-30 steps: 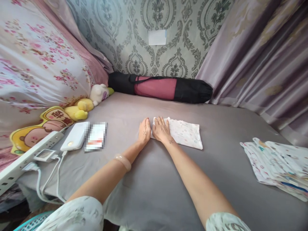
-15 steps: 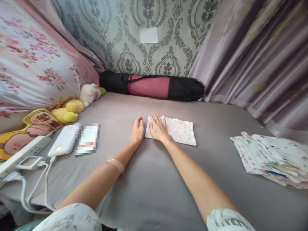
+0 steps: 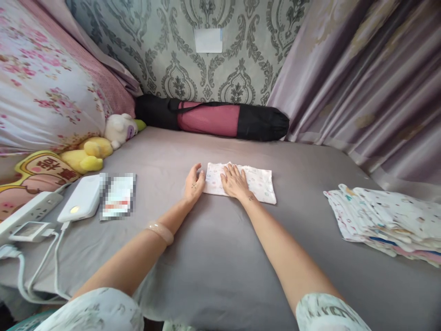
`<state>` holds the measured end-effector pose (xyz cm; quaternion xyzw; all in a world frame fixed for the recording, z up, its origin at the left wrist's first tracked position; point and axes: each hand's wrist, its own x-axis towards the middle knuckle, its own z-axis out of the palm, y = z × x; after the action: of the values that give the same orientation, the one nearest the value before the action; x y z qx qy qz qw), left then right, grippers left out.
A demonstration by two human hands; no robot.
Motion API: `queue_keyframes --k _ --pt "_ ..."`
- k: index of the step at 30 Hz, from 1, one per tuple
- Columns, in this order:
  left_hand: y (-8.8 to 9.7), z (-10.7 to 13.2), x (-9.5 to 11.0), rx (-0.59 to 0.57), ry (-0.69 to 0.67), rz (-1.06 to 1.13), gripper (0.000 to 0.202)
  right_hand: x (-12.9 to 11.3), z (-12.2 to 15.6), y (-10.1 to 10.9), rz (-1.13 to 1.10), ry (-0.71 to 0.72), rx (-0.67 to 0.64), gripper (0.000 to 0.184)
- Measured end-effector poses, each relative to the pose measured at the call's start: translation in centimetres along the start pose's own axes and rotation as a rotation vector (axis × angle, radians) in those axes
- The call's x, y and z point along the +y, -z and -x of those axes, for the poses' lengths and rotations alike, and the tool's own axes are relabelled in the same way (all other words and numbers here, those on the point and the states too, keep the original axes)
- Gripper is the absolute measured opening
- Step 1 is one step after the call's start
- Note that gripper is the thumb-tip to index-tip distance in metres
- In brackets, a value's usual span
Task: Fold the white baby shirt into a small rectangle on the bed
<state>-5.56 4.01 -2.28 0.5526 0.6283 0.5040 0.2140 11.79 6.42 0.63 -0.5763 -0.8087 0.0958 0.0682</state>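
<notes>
A folded white cloth [image 3: 260,184] with small pale prints lies flat on the grey sheet [image 3: 213,257]. My right hand [image 3: 236,183] rests palm down on the middle of it, fingers spread. At the cloth's left edge stands my left hand [image 3: 195,183] on its side, with thumb and fingers apart and nothing between them. I cannot tell whether it touches the cloth's edge. Far to the right is a stack of folded printed cloths [image 3: 389,220].
A black and pink rolled bag [image 3: 208,118] lies along the wall. On the left are plush toys [image 3: 119,129], a power strip [image 3: 31,211], a white power bank [image 3: 81,197] with cables and a blurred packet [image 3: 119,196]. Curtains [image 3: 361,82] hang at the right.
My right hand has slid rightward across the cloth, from near its left end to its middle. My left hand stays by the left edge, its thumb now further out. The view has shifted slightly.
</notes>
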Motion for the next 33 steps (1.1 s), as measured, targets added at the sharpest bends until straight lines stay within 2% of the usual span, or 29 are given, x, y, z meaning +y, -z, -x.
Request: queue_keyframes --k 3,6,10,15,20,24,28,33 --pt "0.1 0.1 0.2 -0.002 0.011 0.010 0.040 0.7 0.4 0.9 -0.034 -0.007 -0.018 0.059" --pt "0.2 0.1 0.1 -0.019 -0.003 0.007 0.042 1.7 1.2 1.3 0.003 -0.052 0.045 0.057" --pt "0.3 0.2 0.0 -0.028 -0.020 -0.004 0.043 2.6 1.7 0.7 0.047 -0.085 0.045 0.057" --pt "0.4 0.3 0.2 -0.045 -0.048 -0.056 0.042 2.7 1.5 0.0 0.048 -0.094 0.059 0.056" --pt "0.4 0.3 0.4 -0.077 -0.081 -0.114 0.041 3.4 2.1 1.6 -0.039 -0.091 0.056 0.057" --pt "0.5 0.2 0.4 -0.095 -0.087 -0.140 0.041 5.1 3.4 2.6 0.019 -0.115 0.107 0.057" --pt "0.5 0.2 0.5 -0.096 -0.079 -0.148 0.042 6.2 4.1 2.0 0.058 -0.130 0.063 0.057" --pt "0.7 0.4 0.7 -0.101 -0.082 -0.153 0.044 6.4 3.9 0.9 0.076 -0.138 0.094 0.056"
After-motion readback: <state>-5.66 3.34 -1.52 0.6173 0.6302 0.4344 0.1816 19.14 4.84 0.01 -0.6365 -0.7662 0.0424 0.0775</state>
